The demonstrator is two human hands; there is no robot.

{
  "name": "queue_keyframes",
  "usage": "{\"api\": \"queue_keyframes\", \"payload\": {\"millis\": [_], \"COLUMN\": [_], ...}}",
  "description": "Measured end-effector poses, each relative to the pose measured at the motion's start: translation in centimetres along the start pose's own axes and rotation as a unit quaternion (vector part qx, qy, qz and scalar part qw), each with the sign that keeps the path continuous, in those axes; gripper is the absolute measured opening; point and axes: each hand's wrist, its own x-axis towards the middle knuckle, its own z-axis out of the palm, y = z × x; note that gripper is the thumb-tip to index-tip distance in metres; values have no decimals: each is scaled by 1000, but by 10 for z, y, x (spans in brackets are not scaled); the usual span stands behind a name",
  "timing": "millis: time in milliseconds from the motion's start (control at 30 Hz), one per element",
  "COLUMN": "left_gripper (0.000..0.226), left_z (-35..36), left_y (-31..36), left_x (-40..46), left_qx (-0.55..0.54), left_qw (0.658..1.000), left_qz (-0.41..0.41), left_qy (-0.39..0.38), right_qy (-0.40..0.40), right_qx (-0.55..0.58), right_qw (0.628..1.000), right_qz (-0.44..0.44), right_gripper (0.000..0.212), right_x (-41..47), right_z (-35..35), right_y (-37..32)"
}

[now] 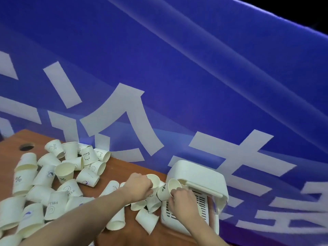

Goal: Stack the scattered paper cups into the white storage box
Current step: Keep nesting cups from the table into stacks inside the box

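Several white paper cups (64,172) with small prints lie scattered on the brown table (134,235), most of them left of centre. The white storage box (197,172) with a slotted floor and a flipped-up handle stands at the table's right end. My left hand (140,185) grips one cup (154,180) by its side, mouth facing up. My right hand (182,201) holds a second cup (168,189) tilted, mouth toward the box, just over the box's left rim. The two held cups touch or nearly touch.
A blue banner (177,68) with large white characters hangs right behind the table and box. A round cable hole (26,147) sits in the table's far left corner. More cups (147,221) lie on their sides close to the box's left wall.
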Motion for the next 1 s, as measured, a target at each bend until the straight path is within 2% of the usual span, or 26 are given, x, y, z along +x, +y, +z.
{"api": "queue_keyframes", "payload": {"millis": [100, 233, 433, 533, 767, 933, 1000], "left_gripper": [33, 32, 40, 43, 41, 39, 40], "left_z": [-6, -13, -15, -15, -24, -18, -16], "left_y": [20, 45, 78, 96, 149, 176, 181], "left_x": [3, 12, 33, 45, 65, 77, 82], "left_qx": [12, 21, 36, 40, 67, 78, 72], "left_qw": [1000, 998, 997, 995, 988, 977, 977], "left_qz": [23, 51, 73, 89, 137, 194, 197], "left_qy": [4, 7, 1, -7, -24, -45, -42], "right_qy": [4, -26, -59, -58, -21, -38, -40], "right_qx": [17, 54, 69, 86, 130, 123, 124], "right_qw": [999, 996, 985, 982, 976, 974, 973], "right_qz": [41, 66, 146, 156, 173, 189, 189], "right_gripper": [27, 12, 18, 11, 15, 31, 32], "right_x": [-13, -32, -50, -60, -75, -78, -77], "right_z": [0, -7, 5, 12, 20, 29, 31], "right_y": [17, 38, 81, 102, 143, 159, 162]}}
